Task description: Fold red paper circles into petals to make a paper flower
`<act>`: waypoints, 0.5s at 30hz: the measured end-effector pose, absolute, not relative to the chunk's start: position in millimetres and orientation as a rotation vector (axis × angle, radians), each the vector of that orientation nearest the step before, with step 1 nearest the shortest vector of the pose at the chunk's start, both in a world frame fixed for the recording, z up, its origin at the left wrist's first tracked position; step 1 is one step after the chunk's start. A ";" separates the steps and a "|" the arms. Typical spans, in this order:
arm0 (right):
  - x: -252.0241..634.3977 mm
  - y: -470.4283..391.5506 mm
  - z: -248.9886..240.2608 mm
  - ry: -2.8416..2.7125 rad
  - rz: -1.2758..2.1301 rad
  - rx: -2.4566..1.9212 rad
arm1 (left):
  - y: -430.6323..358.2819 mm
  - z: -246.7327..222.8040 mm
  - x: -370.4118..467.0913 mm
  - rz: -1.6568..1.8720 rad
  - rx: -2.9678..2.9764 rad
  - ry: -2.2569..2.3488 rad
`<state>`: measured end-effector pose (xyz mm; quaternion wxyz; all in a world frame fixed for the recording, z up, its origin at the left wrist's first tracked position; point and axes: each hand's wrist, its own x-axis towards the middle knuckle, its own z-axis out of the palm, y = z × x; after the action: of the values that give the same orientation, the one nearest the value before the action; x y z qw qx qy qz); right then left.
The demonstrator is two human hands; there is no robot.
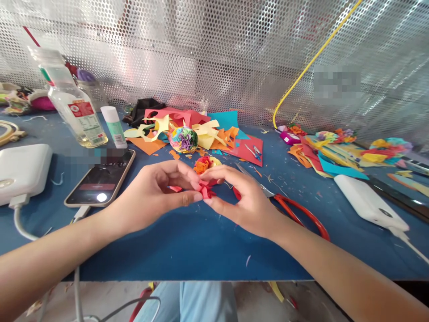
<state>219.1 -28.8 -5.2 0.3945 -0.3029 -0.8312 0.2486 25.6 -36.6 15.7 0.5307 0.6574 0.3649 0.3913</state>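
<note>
Between my fingertips is a small red paper flower (205, 191), partly covered by the fingers. My left hand (164, 185) pinches its left side with thumb and fingers. From the right, my right hand (237, 194) pinches the same piece. Just behind my hands lie orange and yellow paper flowers (203, 165), partly hidden. A pair of scissors (288, 205) with red handles lies beside and partly behind my right hand. Farther back stands a ball of multicoloured paper flowers (183, 139).
Cut paper scraps (214, 134) spread along the back. On the left are a glue stick (114, 127), a bottle (75, 105), a phone (102, 179) and a white power bank (25, 170) with cables. Another power bank (370, 201) and more paper (335, 154) lie right. A perforated metal screen (208, 58) rises behind.
</note>
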 end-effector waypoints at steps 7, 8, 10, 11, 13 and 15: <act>220.4 -30.9 -3.9 -2.145 0.718 -0.842 | -37.9 12.7 24.7 0.956 1.638 0.923; 220.2 -31.3 -3.8 -2.146 0.724 -0.851 | -38.0 12.2 24.8 0.956 1.646 0.931; 219.7 -31.9 -3.7 -2.146 0.740 -0.849 | -37.9 11.3 25.1 0.949 1.659 0.952; 219.5 -32.1 -3.8 -2.146 0.747 -0.842 | -37.9 10.9 25.2 0.940 1.667 0.963; 219.3 -32.3 -4.3 -2.147 0.760 -0.825 | -38.0 10.5 25.3 0.925 1.679 0.986; 219.5 -32.3 -4.8 -2.151 0.762 -0.812 | -38.9 11.0 25.6 0.912 1.702 1.007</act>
<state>219.5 -32.3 -4.8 0.3522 -0.3136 -0.8311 0.2946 25.6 -38.9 11.0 0.4638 0.6924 0.4097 0.3710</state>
